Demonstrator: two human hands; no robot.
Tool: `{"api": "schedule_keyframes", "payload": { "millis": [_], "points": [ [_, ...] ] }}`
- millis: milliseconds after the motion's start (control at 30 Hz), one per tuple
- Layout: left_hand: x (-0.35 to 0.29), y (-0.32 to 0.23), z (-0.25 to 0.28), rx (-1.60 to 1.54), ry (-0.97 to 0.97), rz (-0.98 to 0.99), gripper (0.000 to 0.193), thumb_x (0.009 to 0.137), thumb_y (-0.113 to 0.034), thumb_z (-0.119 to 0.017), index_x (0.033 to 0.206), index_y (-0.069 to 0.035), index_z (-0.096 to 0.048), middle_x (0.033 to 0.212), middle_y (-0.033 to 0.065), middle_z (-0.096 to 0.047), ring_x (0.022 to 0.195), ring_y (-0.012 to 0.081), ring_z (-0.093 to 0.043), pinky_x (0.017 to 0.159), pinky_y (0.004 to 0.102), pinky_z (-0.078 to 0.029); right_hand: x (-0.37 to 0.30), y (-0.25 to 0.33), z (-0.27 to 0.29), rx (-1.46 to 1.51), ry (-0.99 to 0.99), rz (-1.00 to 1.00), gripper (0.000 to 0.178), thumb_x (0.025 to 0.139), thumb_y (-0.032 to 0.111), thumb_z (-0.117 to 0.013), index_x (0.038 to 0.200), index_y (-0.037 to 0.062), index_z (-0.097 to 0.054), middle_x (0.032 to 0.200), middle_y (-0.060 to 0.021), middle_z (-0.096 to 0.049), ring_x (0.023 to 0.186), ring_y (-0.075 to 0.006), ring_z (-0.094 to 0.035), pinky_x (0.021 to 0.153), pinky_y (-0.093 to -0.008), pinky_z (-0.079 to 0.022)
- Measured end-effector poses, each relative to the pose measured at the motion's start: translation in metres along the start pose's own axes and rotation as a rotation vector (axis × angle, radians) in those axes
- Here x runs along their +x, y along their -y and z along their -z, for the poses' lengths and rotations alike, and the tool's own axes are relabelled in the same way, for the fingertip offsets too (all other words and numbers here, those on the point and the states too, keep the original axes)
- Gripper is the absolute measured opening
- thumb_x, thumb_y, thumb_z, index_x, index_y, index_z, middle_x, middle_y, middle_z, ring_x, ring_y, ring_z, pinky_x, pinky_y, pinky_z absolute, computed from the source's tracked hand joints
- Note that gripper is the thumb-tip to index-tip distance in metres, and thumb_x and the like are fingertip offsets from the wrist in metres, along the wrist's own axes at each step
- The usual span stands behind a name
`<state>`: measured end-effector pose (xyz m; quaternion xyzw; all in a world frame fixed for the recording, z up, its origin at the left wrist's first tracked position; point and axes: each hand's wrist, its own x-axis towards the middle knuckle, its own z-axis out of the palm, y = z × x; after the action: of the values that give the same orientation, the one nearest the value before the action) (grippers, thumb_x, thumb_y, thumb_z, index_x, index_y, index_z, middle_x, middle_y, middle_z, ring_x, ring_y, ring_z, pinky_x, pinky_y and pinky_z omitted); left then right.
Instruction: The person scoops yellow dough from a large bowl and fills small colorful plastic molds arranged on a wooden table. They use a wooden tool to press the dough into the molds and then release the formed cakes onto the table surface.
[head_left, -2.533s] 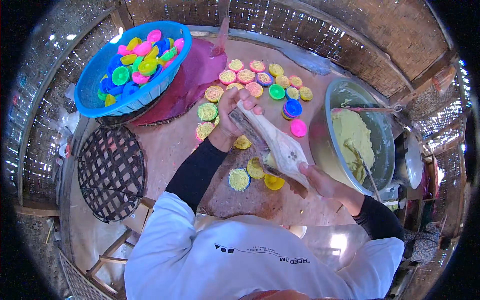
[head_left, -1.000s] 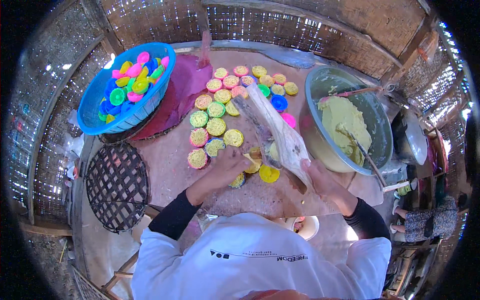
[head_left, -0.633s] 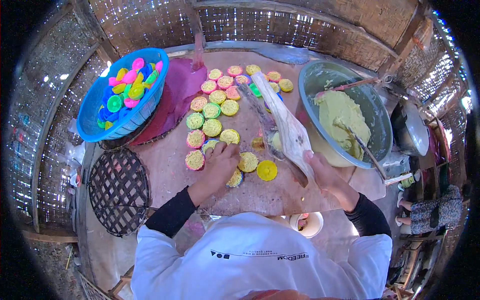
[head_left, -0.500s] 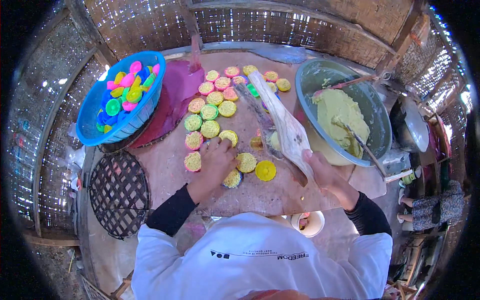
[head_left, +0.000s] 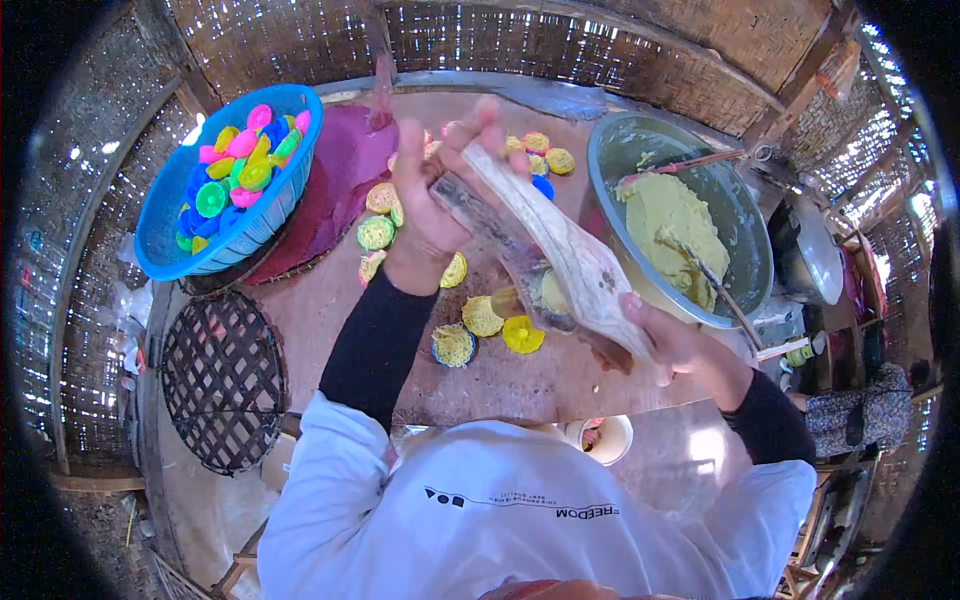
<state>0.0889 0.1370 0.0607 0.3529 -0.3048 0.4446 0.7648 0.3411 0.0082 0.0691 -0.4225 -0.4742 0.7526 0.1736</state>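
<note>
Press [head_left: 565, 248] in R hand [head_left: 682, 342], far end nr L hand [head_left: 430, 213] fingers.

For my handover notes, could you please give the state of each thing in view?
Wooden tool: arms apart, pale lump between
Left hand: open, by its far end
Right hand: closed on its near end
Blue basket: heaped with coloured cups
Basin: uncovered, holding dough
Stick: leaning in dough
Bright yellow cup: no strands showing

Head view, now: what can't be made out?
Head view throughout:
Several cups: partly hidden behind the left hand.
That hand's fingertips: blurred.
Pale lump in the wooden press: partly covered by the press's whitish bar.
Contents of the white bucket: too small to identify.
</note>
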Motion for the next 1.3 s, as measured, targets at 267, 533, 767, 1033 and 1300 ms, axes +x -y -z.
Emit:
{"api": "schedule_keyframes", "payload": {
  "millis": [267, 533, 767, 1033, 1300],
  "points": [
    [-0.051, 0.037, 0.035, -0.21, -0.408, -0.039, 0.032, 0.09, -0.041, -0.039, 0.076, -0.014, -0.048, 0.068, 0.0, -0.046, 0.074, 0.0212, -0.047, 0.072, 0.0377, -0.041, 0.01, -0.02, 0.012, -0.252, -0.173, -0.052, 0.062, 0.088, 0.055, -0.039, 0.108, -0.0027, -0.052, 0.095, -0.01, -0.059, 0.075, -0.015, -0.056, 0.063, -0.0268, -0.047],
    [-0.075, 0.031, 0.049, -0.092, -0.49, -0.008, 0.028, 0.089, -0.034, -0.041, 0.068, -0.016, -0.043, 0.054, -0.0038, -0.043, 0.061, 0.016, -0.046, 0.065, 0.0318, -0.039, 0.022, -0.03, 0.007, -0.569, -0.283, -0.18, 0.073, 0.083, 0.067, -0.034, 0.056, 0.0019, -0.054, 0.05, -0.0063, -0.05, 0.046, -0.0151, -0.049, 0.045, -0.0302, -0.041],
    [-0.085, 0.04, 0.044, -0.142, -0.653, -0.06, 0.03, 0.088, -0.035, -0.043, 0.067, -0.014, -0.044, 0.054, -0.0009, -0.042, 0.06, 0.0183, -0.046, 0.062, 0.0314, -0.041, 0.013, -0.017, 0.0, -0.527, -0.232, -0.289, 0.075, 0.084, 0.066, -0.03, 0.052, 0.0026, -0.053, 0.048, -0.0058, -0.049, 0.044, -0.0155, -0.048, 0.045, -0.0307, -0.042],
    [-0.078, 0.048, 0.046, -0.098, -0.711, -0.075, 0.03, 0.087, -0.034, -0.043, 0.064, -0.016, -0.042, 0.051, -0.0032, -0.038, 0.056, 0.0158, -0.044, 0.059, 0.0308, -0.039, 0.012, -0.025, 0.013, -0.683, -0.396, -0.274, 0.075, 0.083, 0.066, -0.033, 0.052, 0.001, -0.054, 0.047, -0.0078, -0.052, 0.046, -0.0174, -0.056, 0.049, -0.0334, -0.046],
    [-0.068, 0.028, 0.025, 0.034, -0.72, -0.043, 0.029, 0.089, -0.031, -0.039, 0.063, -0.017, -0.038, 0.048, -0.0058, -0.033, 0.052, 0.013, -0.041, 0.056, 0.0278, -0.036, 0.023, -0.024, -0.007, -0.79, -0.413, -0.184, 0.073, 0.084, 0.064, -0.034, 0.05, 0.0016, -0.054, 0.044, -0.0075, -0.05, 0.047, -0.019, -0.057, 0.052, -0.0355, -0.046]
  ]
}}
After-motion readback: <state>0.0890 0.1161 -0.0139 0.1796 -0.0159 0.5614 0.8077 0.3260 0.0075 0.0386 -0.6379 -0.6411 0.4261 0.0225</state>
